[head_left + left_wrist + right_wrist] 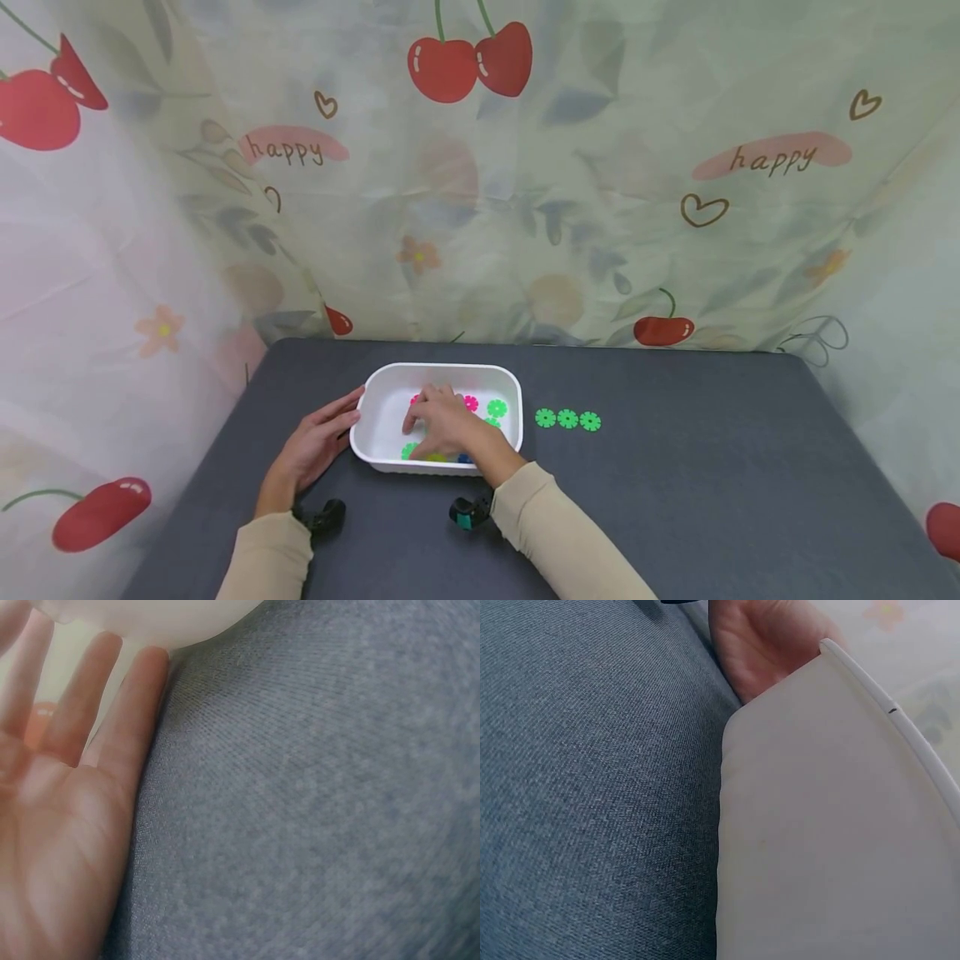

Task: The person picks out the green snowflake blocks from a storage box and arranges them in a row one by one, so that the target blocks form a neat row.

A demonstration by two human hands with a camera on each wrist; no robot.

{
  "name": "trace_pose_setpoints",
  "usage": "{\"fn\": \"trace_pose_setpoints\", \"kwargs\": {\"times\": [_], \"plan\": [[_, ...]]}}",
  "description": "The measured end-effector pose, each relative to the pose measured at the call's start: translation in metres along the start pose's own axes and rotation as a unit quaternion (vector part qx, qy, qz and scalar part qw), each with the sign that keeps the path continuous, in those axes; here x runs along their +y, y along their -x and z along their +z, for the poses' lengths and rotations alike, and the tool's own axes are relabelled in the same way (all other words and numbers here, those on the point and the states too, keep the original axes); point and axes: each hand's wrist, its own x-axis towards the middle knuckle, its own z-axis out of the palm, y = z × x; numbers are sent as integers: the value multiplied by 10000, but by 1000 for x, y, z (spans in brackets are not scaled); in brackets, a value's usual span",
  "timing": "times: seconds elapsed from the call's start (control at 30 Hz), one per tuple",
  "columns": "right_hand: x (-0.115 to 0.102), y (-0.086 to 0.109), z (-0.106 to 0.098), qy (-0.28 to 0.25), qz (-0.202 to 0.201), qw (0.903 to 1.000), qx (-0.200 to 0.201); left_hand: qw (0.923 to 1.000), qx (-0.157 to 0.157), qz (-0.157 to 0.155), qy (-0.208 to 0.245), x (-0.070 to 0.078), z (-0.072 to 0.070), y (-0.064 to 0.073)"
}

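Note:
A white plastic tub (435,372) stands on the dark cloth-covered table. My left hand (318,442) rests against its left end, the extended fingers touching the wall below the rim. In the left wrist view the fingertips of that hand (67,825) meet the tub's pale side (187,622). My right hand (447,423) reaches down inside the tub, thumb and fingers spread apart with a gap between them. Around it lie flat notched discs: pink (470,403), green (497,408), yellow (436,457) and blue (464,458). The tub's outer wall (817,810) hides the right hand in the right wrist view.
Three green notched discs (567,419) lie in a row on the table (675,500), just right of the tub. A printed curtain (480,208) hangs behind the table and at both sides. Dark devices (470,512) are strapped at both wrists.

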Motion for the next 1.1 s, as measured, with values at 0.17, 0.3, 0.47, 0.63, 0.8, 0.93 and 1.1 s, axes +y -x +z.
{"fn": "trace_pose_setpoints", "kwargs": {"times": [0.17,0.3,0.47,0.63,0.8,0.93,1.1], "plan": [[-1,0,-1,54,68,10000,3,10000,-24,42,14,0,0,0],[-2,1,-3,-23,103,9999,-9,10000,-39,55,46,0,0,1],[-1,1,-3,-141,-2,9999,-6,10000,-28,53,29,0,1,1],[3,0,-3,-860,-179,9961,46,10000,-11,45,-71,-1,2,0],[7,-1,-4,-1713,-239,9843,343,9999,-13,64,-125,-2,1,-1],[7,1,-8,-2243,-186,9724,610,9999,-1,26,-126,-2,0,-1],[7,9,-17,-2874,-113,9532,930,10000,48,-13,-55,-1,1,-1]]}}
